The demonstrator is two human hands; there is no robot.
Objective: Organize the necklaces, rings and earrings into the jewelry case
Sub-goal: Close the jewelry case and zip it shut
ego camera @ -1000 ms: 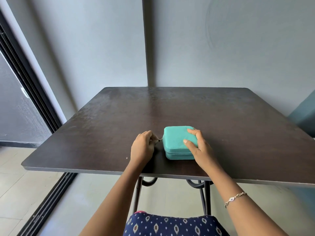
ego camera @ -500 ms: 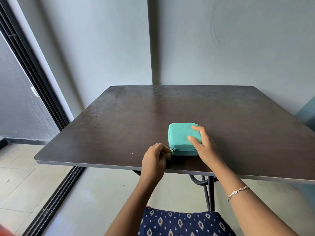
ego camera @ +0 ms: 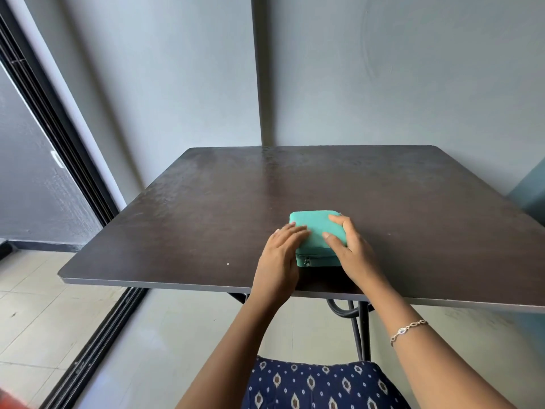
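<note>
A small teal jewelry case [ego camera: 315,228] lies zipped shut on the dark table [ego camera: 206,208], near the front edge. Its zipper pull [ego camera: 307,260] hangs at the front left corner. My left hand [ego camera: 280,255] rests on the case's left side with straight fingers laid over the lid. My right hand [ego camera: 351,249] rests on the right side, fingers spread across the top and thumb on the lid. No necklaces, rings or earrings are in view.
The table stands against a grey wall corner. A sliding door frame [ego camera: 59,137] runs along the left. Black metal table legs [ego camera: 358,329] show below the front edge. My lap in blue patterned cloth [ego camera: 312,385] is at the bottom.
My left hand let go of the zipper pull at the front left corner and moved up onto the lid. The zipper now looks closed. The right hand stayed on the case.
</note>
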